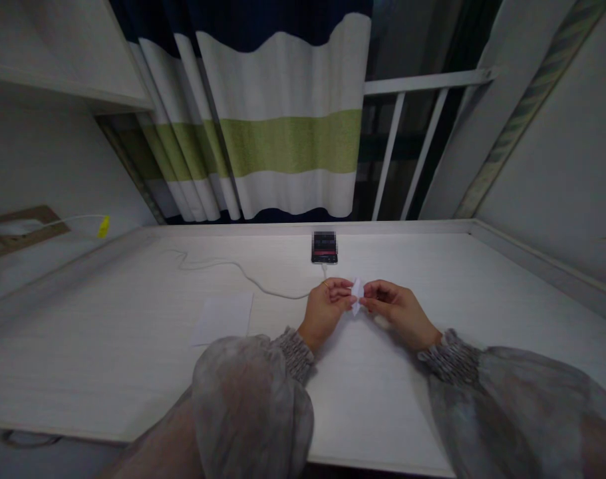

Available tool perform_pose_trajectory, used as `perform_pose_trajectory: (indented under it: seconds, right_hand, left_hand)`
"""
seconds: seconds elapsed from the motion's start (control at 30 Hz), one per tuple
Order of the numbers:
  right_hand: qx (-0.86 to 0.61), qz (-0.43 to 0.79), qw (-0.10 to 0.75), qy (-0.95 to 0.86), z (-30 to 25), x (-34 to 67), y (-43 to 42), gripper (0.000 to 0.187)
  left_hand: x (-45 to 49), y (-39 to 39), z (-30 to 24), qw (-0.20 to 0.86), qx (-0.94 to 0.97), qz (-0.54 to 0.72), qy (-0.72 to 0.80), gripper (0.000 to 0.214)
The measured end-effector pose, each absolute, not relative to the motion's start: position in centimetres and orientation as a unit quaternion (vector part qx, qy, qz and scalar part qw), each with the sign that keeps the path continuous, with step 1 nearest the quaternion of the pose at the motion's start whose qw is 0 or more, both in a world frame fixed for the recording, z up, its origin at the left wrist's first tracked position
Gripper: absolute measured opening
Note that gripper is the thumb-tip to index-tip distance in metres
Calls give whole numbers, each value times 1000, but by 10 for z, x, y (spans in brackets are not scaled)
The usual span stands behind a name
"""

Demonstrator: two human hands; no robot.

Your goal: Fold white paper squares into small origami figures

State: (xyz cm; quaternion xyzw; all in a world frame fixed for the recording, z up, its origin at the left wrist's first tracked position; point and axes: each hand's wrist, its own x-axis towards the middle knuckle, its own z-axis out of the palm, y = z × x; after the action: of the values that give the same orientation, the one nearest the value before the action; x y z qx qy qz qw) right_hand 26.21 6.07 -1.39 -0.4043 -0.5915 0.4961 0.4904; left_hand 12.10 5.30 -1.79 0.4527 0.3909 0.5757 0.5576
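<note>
A small folded piece of white paper (pixel 356 294) is held between both my hands just above the white desk (pixel 133 359). My left hand (pixel 326 310) pinches its left side with curled fingers; a ring shows on one finger. My right hand (pixel 393 307) pinches its right side, fingers closed on it. Grey gathered sleeves cover both my forearms.
A flat white sheet of paper (pixel 223 318) lies on the desk to the left of my hands. A phone (pixel 324 247) lies beyond them, with a white cable (pixel 223 266) running left to a wall socket (pixel 18 229). A striped curtain (pixel 283 133) and white railing (pixel 422 83) stand behind.
</note>
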Motion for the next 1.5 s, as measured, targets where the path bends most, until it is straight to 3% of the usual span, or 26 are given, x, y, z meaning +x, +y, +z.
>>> perform_pose_trajectory:
  seconds: [0.33,0.67,1.0,1.33,1.5]
  right_hand:
    - [-388,506,504,-582,-10,263,59,22]
    - [-397,493,499,-591,-7,263,56,22]
    - [-393,554,499,-538,-9,263,57,16]
    - [-333,517,492,-616,-10,266,58,3]
    - [-329,494,496,-634,-9,267,57,8]
  left_hand:
    - [119,54,-19,594,466,563,337,33]
    - [118,55,-21,595,470,559,337,20]
    - [119,53,-18,594,449,569,350,16]
    - [119,51,-16,565,464,570,375,7]
    - [117,49,-13,555,474,569,379,10]
